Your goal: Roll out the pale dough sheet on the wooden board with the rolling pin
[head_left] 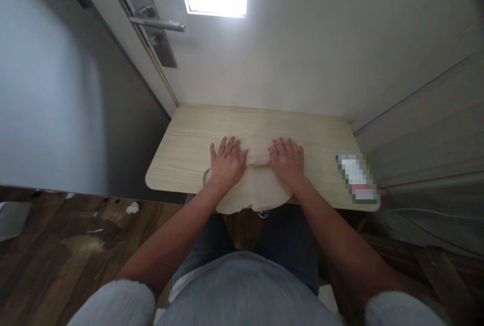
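Observation:
My left hand (228,160) and my right hand (287,160) press palms down on a pale beige roll (259,161), one at each end. The fingers of both hands are stretched out, pointing away from me. From the roll a thin, pale beige sheet (257,189) spreads toward me, its wavy near edge hanging over the front of the table. Whether the sheet is cloth or another material, I cannot tell. A thin dark loop (205,176) shows beside my left wrist. My palms hide the ends of the roll.
The small light-wood table (181,149) stands against a pale door with a metal handle (157,24). A blurred-out phone-like object (356,178) lies at its right end. White scraps (132,208) lie on the wooden floor, and a thin cable (434,211) runs at right.

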Action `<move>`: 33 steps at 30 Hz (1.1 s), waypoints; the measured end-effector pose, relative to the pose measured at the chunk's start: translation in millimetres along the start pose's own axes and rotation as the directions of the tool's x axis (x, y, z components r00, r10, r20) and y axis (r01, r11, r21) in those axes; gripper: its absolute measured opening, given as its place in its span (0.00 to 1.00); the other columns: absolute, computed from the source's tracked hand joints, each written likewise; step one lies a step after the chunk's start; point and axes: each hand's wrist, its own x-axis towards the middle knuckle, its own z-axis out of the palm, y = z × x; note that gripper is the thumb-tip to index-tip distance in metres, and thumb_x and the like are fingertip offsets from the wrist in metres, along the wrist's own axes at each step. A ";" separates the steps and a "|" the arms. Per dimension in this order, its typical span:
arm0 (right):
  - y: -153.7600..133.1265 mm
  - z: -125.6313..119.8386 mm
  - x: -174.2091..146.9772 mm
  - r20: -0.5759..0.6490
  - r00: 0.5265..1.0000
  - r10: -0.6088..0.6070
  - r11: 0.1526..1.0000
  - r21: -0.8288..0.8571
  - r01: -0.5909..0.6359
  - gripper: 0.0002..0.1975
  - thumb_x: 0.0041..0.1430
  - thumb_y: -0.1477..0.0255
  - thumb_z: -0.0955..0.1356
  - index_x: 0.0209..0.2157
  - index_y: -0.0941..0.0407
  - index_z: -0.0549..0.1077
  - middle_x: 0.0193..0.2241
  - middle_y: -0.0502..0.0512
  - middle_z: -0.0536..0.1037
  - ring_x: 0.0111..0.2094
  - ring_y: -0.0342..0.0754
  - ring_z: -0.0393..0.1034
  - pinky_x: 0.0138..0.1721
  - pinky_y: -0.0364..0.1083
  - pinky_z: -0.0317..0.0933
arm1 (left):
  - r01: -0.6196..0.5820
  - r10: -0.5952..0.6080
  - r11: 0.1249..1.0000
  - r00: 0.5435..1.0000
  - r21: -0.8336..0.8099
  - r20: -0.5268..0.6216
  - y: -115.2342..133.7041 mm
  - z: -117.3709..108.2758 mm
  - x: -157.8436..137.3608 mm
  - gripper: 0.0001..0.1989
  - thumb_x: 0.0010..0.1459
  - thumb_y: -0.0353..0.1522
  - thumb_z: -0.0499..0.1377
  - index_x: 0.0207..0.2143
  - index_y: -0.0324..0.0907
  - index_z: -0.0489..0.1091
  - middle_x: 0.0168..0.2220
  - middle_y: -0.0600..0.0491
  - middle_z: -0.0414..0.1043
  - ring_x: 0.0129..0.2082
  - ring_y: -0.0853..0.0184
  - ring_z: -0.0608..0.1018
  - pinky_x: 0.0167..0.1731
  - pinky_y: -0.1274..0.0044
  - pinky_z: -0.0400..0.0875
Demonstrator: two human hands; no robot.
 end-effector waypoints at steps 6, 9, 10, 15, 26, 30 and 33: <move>0.3 -3.0 -20.5 0.019 1.000 -0.023 0.998 -0.059 0.024 0.27 0.72 0.62 0.54 0.65 0.55 0.65 0.67 0.60 0.63 0.68 0.61 0.51 0.66 0.66 0.40 | -0.058 0.058 0.998 0.997 -0.004 0.044 0.4 4.1 -18.8 0.27 0.72 0.44 0.40 0.67 0.48 0.59 0.71 0.51 0.54 0.72 0.56 0.52 0.69 0.52 0.40; -1.2 -3.8 -17.1 0.019 1.000 -0.009 0.998 -0.067 0.011 0.27 0.72 0.61 0.54 0.66 0.55 0.64 0.67 0.61 0.62 0.68 0.61 0.50 0.66 0.67 0.39 | -0.035 0.035 0.999 0.998 0.000 0.045 0.2 5.7 -14.4 0.26 0.72 0.44 0.41 0.67 0.50 0.58 0.72 0.52 0.53 0.72 0.56 0.51 0.69 0.53 0.40; -2.2 -3.2 -12.4 0.019 1.000 -0.003 0.998 -0.068 0.004 0.27 0.72 0.61 0.54 0.66 0.55 0.64 0.67 0.61 0.62 0.68 0.62 0.50 0.66 0.67 0.38 | -0.028 0.028 1.000 0.999 0.002 0.045 -0.7 6.2 -9.9 0.26 0.72 0.44 0.41 0.68 0.50 0.58 0.72 0.53 0.53 0.72 0.56 0.51 0.69 0.53 0.41; -7.6 2.1 21.9 0.056 0.998 0.018 0.998 -0.059 -0.014 0.27 0.71 0.62 0.56 0.67 0.54 0.63 0.67 0.61 0.63 0.68 0.62 0.51 0.66 0.68 0.39 | -0.003 0.002 1.000 0.999 0.006 0.052 -7.9 7.9 20.5 0.27 0.71 0.44 0.40 0.68 0.51 0.57 0.71 0.52 0.55 0.71 0.55 0.54 0.69 0.52 0.43; -9.4 6.4 66.7 0.198 0.980 0.034 0.999 -0.044 -0.026 0.29 0.69 0.58 0.58 0.67 0.53 0.62 0.66 0.61 0.64 0.65 0.64 0.56 0.63 0.67 0.47 | -0.005 0.004 1.000 0.989 0.007 0.147 -21.5 10.1 63.6 0.26 0.71 0.44 0.39 0.64 0.51 0.63 0.68 0.48 0.59 0.68 0.52 0.59 0.64 0.45 0.50; -11.0 4.8 77.9 0.222 0.974 0.036 0.998 -0.050 -0.026 0.28 0.69 0.58 0.58 0.66 0.53 0.64 0.65 0.62 0.65 0.63 0.64 0.59 0.62 0.66 0.50 | 0.008 -0.008 1.000 0.984 0.003 0.178 -23.5 9.2 74.4 0.25 0.71 0.44 0.40 0.61 0.52 0.66 0.67 0.48 0.62 0.66 0.52 0.61 0.63 0.45 0.50; -12.1 5.3 86.2 0.224 0.974 0.042 0.998 -0.047 -0.032 0.28 0.69 0.58 0.58 0.64 0.53 0.65 0.65 0.62 0.66 0.62 0.64 0.59 0.61 0.66 0.51 | 0.010 -0.011 1.000 0.984 0.004 0.179 -24.6 8.9 82.3 0.25 0.71 0.43 0.39 0.60 0.52 0.68 0.66 0.47 0.63 0.65 0.52 0.64 0.63 0.44 0.51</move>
